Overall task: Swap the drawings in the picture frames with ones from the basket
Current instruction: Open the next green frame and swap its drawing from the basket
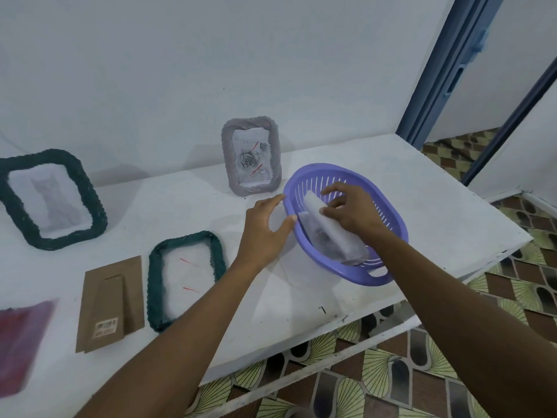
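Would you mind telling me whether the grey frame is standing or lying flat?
Standing: the grey frame is upright on the table, with its rose drawing facing forward.

Purple slotted basket [388, 206], dark green frames [187, 279], brown backing [111, 300].

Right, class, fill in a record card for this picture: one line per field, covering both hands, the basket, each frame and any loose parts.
Left hand: open, fingers against the basket's rim
Right hand: inside the basket, pinching the drawings
Basket: purple, slotted, on the white table
Drawings: pale sheets, tilted up in the basket
Grey frame: upright by the wall, holds a rose drawing
Far green frame: by the wall, faint drawing inside
Near green frame: lying flat, back open
Backing board: brown, flat beside the near green frame
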The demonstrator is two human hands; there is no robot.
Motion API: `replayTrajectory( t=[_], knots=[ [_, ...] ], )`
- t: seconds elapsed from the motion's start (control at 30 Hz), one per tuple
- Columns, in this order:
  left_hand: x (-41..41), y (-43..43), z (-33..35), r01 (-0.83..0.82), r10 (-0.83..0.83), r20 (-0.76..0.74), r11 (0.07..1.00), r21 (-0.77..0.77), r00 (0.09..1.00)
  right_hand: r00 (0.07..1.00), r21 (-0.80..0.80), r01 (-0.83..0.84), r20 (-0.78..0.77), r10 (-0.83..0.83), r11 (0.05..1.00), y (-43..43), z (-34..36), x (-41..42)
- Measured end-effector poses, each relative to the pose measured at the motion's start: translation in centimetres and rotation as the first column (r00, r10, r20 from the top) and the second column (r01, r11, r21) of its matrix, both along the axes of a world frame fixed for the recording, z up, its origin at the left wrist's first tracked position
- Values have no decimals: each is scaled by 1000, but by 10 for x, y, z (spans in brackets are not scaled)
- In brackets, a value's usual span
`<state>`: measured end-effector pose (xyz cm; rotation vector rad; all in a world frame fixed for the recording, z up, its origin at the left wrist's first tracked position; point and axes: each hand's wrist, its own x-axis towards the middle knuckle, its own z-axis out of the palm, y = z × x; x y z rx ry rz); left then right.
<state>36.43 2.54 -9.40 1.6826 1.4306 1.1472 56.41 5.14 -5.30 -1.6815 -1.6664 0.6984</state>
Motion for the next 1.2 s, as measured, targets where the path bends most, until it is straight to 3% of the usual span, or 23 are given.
replayTrajectory(
  t=[0.13, 0.27, 0.37, 0.47, 0.57, 0.7, 0.8, 0.9, 1.03, 1.2],
  knots=[
    [-17, 0, 17, -16, 46, 220, 991, -134, 974, 964, 137, -59, -250, 92, 989, -11, 35, -37],
    [-49, -10, 32, -32, 128, 508, 981, -193, 852, 890, 167, -152, -406, 209, 974, -15, 44, -84],
    [-83, -24, 32, -107, 152, 526, 988, -116, 837, 830, 118, -156, -522, 195, 981, -15, 33, -111],
    [-123, -36, 24, -182, 198, 374, 980, -77, 906, 808, 12, -207, -562, 178, 978, -20, 15, -137],
    [-154, -53, 9, -235, 243, 108, 969, -76, 964, 842, -53, -270, -498, 209, 961, -25, -7, -162],
    [-176, -78, -1, -263, 249, -119, 957, -122, 961, 926, -32, -321, -219, 307, 946, -30, -34, -184],
    [-189, -87, -8, -256, 215, -371, 965, -65, 904, 924, -19, -382, -9, 382, 924, -34, -53, -194],
    [-199, -89, -19, -214, 195, -655, 975, 52, 730, 865, -2, -447, 251, 433, 894, -39, -70, -198],
    [-206, -88, -33, -191, 189, -696, 979, 76, 693, 839, 91, -440, 396, 373, 894, -43, -80, -198],
    [-216, -90, -40, -179, 138, -698, 984, 14, 703, 856, 162, -469, 325, 402, 868, -43, -87, -192]
  ],
)
